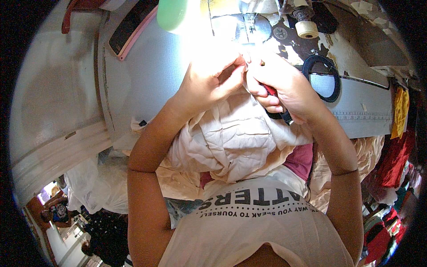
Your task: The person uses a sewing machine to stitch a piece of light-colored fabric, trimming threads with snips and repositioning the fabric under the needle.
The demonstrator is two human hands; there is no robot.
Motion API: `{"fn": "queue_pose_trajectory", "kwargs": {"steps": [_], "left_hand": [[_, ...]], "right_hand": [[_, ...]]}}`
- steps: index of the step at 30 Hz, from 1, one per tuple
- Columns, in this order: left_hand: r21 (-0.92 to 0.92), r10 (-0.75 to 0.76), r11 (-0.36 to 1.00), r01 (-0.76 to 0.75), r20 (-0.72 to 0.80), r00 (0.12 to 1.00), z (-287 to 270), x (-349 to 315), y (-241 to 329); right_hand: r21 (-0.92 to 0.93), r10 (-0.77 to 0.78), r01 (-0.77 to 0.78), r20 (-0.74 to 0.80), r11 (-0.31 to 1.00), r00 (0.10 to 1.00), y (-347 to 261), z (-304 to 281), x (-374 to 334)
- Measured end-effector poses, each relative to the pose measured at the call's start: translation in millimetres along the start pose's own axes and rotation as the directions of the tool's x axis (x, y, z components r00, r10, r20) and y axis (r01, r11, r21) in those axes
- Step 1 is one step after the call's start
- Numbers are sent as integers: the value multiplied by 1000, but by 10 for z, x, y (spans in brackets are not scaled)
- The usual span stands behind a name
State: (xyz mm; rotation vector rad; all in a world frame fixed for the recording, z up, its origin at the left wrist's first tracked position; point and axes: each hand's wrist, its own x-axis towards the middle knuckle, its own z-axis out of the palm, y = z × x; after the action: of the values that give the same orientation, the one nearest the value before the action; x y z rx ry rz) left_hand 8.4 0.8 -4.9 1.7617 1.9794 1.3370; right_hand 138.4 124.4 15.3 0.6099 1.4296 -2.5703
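Under a bright lamp, my left hand (211,78) is closed in a pinch, its fingertips meeting those of my right hand (287,84). A cream cloth (235,129) hangs bunched from between them over the table edge into my lap. Glare washes out the fingertips, so the cloth edge there is hard to make out. Curled fingers of my right hand hold a small red and black thing (270,90) against the palm; its kind is mostly hidden. Just beyond both hands is the sewing machine's needle area (251,29).
A phone with a pink edge (133,29) lies at the far left, beside a green translucent object (172,15). Right of my hands are a dark ring-shaped band (321,78) and a ruler strip (362,115). Yellow cloth (400,111) hangs at the right. A person (106,236) is at lower left.
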Motion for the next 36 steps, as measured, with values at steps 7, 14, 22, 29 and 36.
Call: {"fn": "queue_pose_trajectory", "kwargs": {"steps": [7,14,22,29,36], "left_hand": [[-171,-138,975,140,24,990,34,-39,-38],[-433,-214,889,150,-101,972,74,-44,-67],[-167,10,985,-29,-111,994,-17,40,-46],[-352,-94,935,47,-118,989,11,4,-66],[-589,-264,772,239,45,963,-35,12,-10]], "right_hand": [[-23,-23,23,-6,999,1000,1,5,4],[-36,-140,137,-78,990,987,-53,27,10],[-568,-545,404,-96,717,833,164,-51,190],[-725,-538,326,-72,607,840,70,-5,115],[-652,-612,411,-104,637,784,115,-53,175]]}}
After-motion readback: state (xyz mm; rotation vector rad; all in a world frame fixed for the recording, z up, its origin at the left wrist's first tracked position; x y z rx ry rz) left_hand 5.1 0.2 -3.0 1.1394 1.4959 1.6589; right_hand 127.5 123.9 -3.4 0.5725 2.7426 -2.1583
